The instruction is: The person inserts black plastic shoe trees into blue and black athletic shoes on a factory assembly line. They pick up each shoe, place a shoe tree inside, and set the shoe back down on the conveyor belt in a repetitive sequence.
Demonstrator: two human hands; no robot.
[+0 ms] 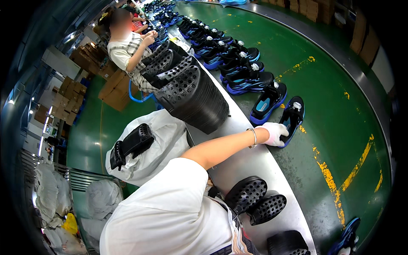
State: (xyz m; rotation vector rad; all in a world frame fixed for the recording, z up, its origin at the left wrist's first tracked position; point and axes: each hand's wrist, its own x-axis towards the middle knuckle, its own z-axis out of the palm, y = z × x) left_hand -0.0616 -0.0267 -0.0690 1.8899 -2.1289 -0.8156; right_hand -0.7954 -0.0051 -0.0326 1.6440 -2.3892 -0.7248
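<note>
My left hand (274, 134), in a white glove with a bracelet at the wrist, reaches across the metal ledge. Its fingers are closed on the heel end of a black sneaker (293, 111) with a blue-purple sole and a white piece at its tongue. That shoe rests on the green surface, toe pointing away. Beside it stands a matching sneaker (268, 102), with a light-blue insole showing. Nearer to me on the ledge lie two black sole-shaped pieces (246, 193) full of round holes. My right hand does not show.
A tall stack of black perforated pieces (195, 100) stands on the metal ledge (276, 170). More sneakers (242, 76) line the green surface (331, 114); another sneaker (349, 233) is at lower right. A white sack (165, 148) holds black pieces. A person (127, 51) works beyond the stack.
</note>
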